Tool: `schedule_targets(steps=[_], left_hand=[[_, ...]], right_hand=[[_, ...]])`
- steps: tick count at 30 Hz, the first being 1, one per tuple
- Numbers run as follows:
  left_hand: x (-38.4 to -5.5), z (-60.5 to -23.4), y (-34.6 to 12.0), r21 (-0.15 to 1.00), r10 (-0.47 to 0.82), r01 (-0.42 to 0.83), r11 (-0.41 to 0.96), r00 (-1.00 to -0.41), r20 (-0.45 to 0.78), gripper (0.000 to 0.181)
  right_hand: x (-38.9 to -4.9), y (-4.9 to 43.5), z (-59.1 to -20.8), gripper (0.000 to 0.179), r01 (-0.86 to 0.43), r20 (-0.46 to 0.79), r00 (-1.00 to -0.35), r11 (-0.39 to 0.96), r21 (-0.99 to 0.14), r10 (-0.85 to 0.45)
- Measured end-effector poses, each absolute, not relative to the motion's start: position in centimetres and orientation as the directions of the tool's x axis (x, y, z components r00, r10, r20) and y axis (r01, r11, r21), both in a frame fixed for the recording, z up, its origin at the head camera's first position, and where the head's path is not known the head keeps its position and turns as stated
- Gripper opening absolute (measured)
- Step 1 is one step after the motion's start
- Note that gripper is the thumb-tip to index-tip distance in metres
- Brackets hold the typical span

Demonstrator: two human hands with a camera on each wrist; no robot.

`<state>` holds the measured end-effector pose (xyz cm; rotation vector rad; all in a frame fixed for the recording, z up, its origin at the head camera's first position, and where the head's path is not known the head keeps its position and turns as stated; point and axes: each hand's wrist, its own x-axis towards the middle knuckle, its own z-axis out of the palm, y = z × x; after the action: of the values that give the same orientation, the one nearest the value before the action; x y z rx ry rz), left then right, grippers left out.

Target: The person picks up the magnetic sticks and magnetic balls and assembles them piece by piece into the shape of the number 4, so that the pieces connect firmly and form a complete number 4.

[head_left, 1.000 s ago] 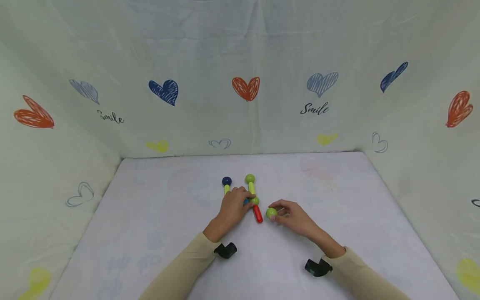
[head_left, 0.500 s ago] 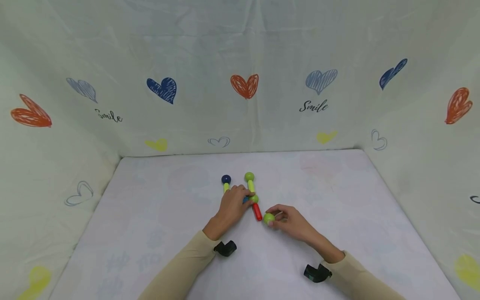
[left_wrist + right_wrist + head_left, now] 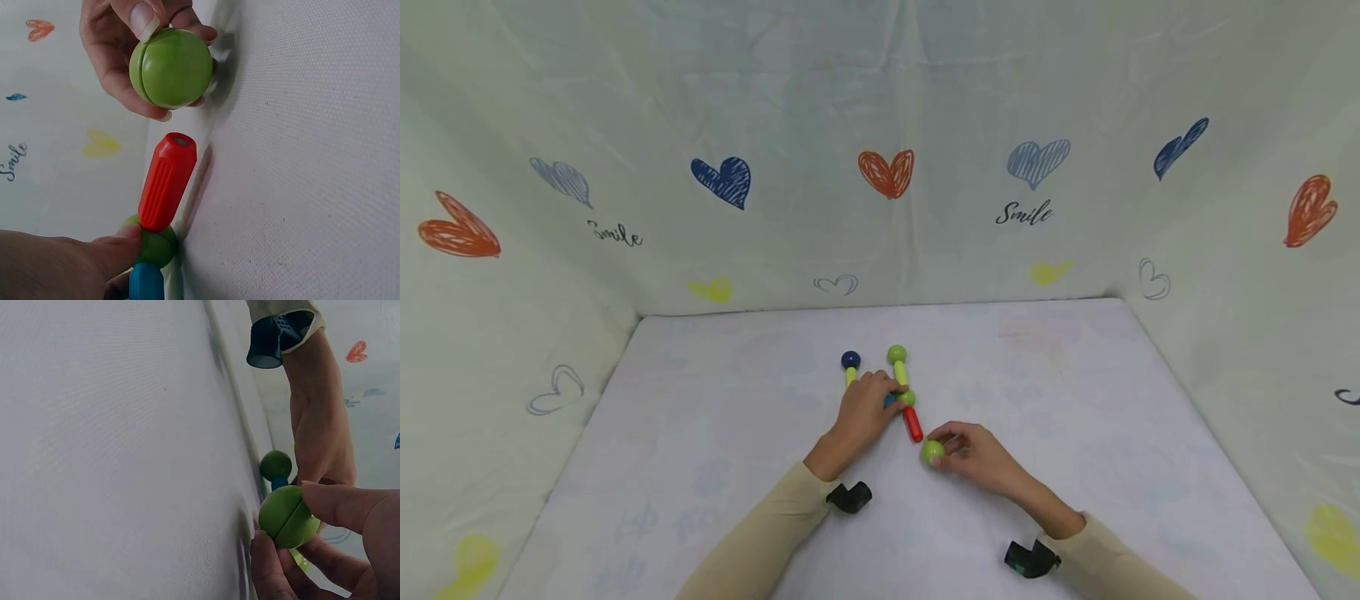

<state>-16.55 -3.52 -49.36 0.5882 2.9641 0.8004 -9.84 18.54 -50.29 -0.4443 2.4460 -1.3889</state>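
My right hand (image 3: 979, 457) pinches a lime-green ball (image 3: 933, 452) between thumb and fingers, just off the near end of a red rod (image 3: 913, 424). In the left wrist view that rod's end shows a small metal disc, with a gap between it and the held ball. The rod's other end meets a second green ball (image 3: 907, 397), which my left hand (image 3: 861, 414) grips by thumb and fingers. A blue rod (image 3: 147, 282) and a yellow-green rod (image 3: 901, 374) also join there. Beyond, a third green ball (image 3: 897, 354) caps the yellow-green rod.
To the left, a navy ball (image 3: 850, 359) tops another yellow-green rod (image 3: 851, 377), partly hidden by my left hand. A pale cloth covers the table (image 3: 737, 442). A white curtain (image 3: 790, 225) printed with hearts hangs behind and at the sides.
My right hand has moved toward me and slightly left with its green ball, from beside the red rod to just off its near end. The left hand keeps its grip.
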Motion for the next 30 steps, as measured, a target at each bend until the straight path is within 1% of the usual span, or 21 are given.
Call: schedule_targets(steps=[11,24,30], left_hand=[[-16.5,-49.6,-3.6,0.492,0.36,0.356,0.794,-0.929,0.092,0.027],[-16.5,-49.5,-3.6,0.499,0.356,0.352,0.792,-0.93,0.091,0.027],[-16.5,-49.5,-3.5,0.502,0.347,0.34,0.796,-0.934,0.083,0.027]], right_hand=[[-9.4,17.9,-50.2,0.028,-0.169,-0.045,-0.919,0.493,-0.854,-0.392],[-9.5,17.2,-50.8,0.027,-0.17,-0.006,-0.938,0.475,-0.863,-0.347],[-9.6,16.9,-50.7,0.029,-0.149,-0.02,-0.94,0.462,-0.874,-0.341]])
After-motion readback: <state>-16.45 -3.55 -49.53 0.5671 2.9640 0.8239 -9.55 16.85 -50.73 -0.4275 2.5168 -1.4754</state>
